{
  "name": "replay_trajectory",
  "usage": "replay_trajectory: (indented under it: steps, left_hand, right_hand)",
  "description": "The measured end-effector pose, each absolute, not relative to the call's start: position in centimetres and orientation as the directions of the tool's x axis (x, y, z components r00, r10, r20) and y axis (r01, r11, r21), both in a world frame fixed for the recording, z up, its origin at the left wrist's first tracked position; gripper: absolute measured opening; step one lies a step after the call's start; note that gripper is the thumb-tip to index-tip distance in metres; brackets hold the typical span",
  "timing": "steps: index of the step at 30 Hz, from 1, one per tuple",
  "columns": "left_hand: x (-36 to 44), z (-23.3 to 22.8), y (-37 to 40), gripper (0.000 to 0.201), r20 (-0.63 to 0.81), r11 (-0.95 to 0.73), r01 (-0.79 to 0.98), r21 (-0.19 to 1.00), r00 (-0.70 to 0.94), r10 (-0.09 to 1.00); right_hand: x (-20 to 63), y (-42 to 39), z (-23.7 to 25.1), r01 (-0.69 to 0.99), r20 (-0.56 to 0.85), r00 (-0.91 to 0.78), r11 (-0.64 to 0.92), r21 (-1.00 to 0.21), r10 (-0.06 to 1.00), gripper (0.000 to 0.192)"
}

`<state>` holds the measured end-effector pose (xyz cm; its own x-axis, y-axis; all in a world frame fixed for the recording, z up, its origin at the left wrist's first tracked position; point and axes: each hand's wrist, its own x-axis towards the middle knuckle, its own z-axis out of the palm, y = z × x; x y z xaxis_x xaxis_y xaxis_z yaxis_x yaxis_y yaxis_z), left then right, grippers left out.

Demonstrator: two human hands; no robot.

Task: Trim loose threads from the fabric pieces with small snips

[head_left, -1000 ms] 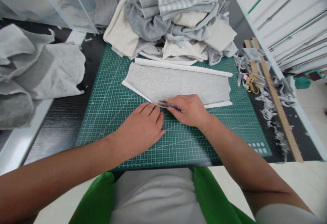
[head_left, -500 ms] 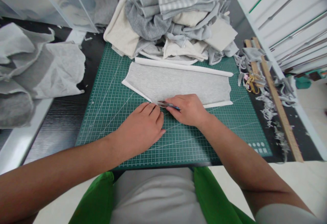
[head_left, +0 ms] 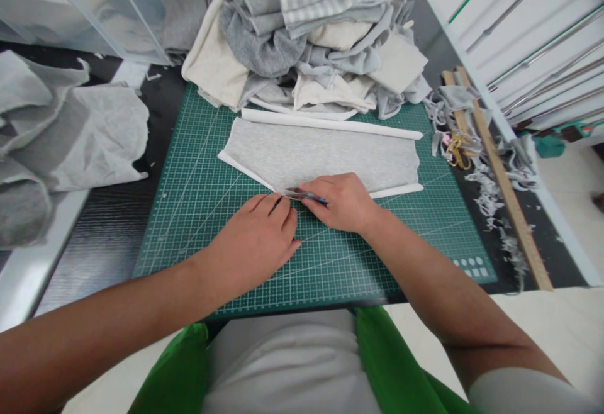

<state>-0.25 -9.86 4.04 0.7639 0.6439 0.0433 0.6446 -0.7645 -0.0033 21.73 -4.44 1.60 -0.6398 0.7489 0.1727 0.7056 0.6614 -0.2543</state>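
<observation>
Both hands meet at the near edge of a grey fabric piece on the cutting mat: left hand pressed flat, open, right hand clamped on small snips. Left fingertips lie just beside the blades, so they could be nicked.

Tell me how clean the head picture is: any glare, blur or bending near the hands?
Head view: even light, soft shadows, the small metal snips and grey fabric piece sharp; the long wooden ruler and green gridded cutting mat bow from wide-lens distortion; frame edges soften.
</observation>
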Motion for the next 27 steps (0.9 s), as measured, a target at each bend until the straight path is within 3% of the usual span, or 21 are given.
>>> replay_trajectory:
  steps: [27]
  left_hand:
    - [-0.09,4.02,-9.88,0.047,-0.008,-0.750,0.661,-0.010,0.750,0.661]
  right_hand:
    - [21.23,-4.45,2.20,0.710,0.092,-0.648,0.644,-0.286,0.756,0.027]
